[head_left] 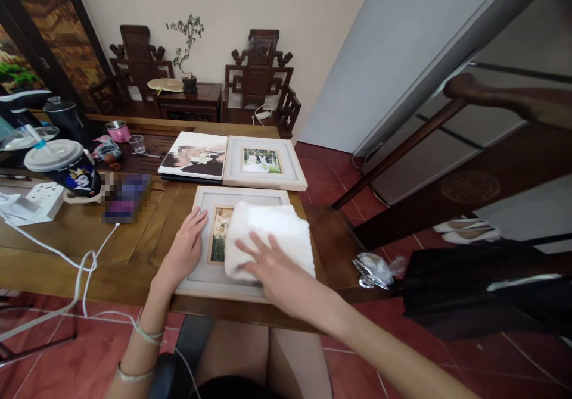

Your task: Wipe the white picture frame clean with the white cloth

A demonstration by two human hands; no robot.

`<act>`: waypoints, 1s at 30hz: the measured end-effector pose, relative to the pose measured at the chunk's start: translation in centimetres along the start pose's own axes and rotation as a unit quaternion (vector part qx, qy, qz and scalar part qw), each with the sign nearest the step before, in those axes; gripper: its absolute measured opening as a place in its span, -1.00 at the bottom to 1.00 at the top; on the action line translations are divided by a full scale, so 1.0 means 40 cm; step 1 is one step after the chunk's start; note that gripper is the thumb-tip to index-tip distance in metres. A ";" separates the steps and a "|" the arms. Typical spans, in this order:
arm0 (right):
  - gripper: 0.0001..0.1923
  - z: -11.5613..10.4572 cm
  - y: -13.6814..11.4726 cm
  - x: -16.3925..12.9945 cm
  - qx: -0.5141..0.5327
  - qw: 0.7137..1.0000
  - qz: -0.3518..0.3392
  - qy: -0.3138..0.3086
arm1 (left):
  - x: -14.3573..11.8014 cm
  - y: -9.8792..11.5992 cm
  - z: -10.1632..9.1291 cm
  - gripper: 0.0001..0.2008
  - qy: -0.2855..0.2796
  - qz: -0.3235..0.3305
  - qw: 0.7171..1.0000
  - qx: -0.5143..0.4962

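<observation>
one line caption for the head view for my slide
Right hand presses white towel on picture frame; left hand steadies it.

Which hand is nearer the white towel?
Right. The right hand lies flat on the white towel, which sits on the picture frame. The left hand rests on the frame's left side, beside the towel and apart from it.

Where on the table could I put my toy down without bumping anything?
Bare wood lies left of the near picture frame, between it and the white cable. A small patch sits between that frame and the phone. The far left is crowded: cup, power strip, pink pot.
</observation>
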State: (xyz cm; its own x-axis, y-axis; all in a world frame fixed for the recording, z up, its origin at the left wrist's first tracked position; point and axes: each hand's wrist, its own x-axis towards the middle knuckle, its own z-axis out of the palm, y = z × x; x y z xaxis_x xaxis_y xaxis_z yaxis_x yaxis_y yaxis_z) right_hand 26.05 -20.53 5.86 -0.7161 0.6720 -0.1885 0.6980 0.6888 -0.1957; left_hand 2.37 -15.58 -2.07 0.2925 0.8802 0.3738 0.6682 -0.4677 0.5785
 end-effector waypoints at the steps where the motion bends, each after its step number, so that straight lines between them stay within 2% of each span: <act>1: -0.29 -0.013 -0.021 -0.025 0.021 0.999 -0.015 -0.022 | 0.000 0.001 0.000 -0.55 0.001 0.000 1.000 0.000; 4: -0.29 -0.039 -0.058 -0.063 0.069 0.994 -0.050 -0.063 | 0.000 0.000 0.001 -0.54 0.004 0.005 1.000 -0.001; 6: -0.30 -0.032 -0.057 -0.049 0.081 0.993 -0.064 -0.050 | -0.001 -0.003 0.001 -0.54 0.004 0.008 1.000 -0.001; 11: -0.32 0.027 0.016 0.084 0.029 0.996 -0.035 0.071 | -0.002 -0.002 -0.003 -0.56 -0.013 0.012 1.000 0.003; 15: -0.36 0.020 0.073 0.212 -0.045 0.994 0.025 0.096 | -0.002 0.022 -0.013 -0.52 -0.021 -0.016 1.000 -0.007; 18: -0.45 0.002 0.064 0.254 -0.081 0.992 0.018 0.099 | -0.004 0.039 -0.021 -0.47 -0.019 -0.039 0.999 -0.031; 21: -0.52 0.002 0.015 0.224 -0.084 0.993 -0.020 0.082 | -0.008 0.044 -0.025 -0.45 -0.009 -0.043 0.997 -0.056; 25: -0.56 0.007 -0.050 0.134 -0.041 0.994 -0.102 0.011 | -0.014 0.044 -0.028 -0.43 -0.006 -0.043 0.996 -0.077; 28: -0.55 -0.002 -0.056 0.109 -0.009 0.992 -0.126 0.011 | -0.016 0.044 -0.029 -0.41 -0.011 -0.047 0.995 -0.084; 30: -0.50 -0.006 -0.043 0.124 -0.004 0.994 -0.107 0.028 | -0.016 0.044 -0.030 -0.41 -0.017 -0.050 0.995 -0.086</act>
State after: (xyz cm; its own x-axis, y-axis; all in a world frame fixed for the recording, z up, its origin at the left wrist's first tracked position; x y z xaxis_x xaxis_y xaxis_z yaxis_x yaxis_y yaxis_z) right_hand 21.30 -18.29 5.51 -0.8467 0.5243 -0.0902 0.5305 0.8194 -0.2171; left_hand 2.56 -17.06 -0.41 0.2550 0.9242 0.2844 0.5690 -0.3812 0.7287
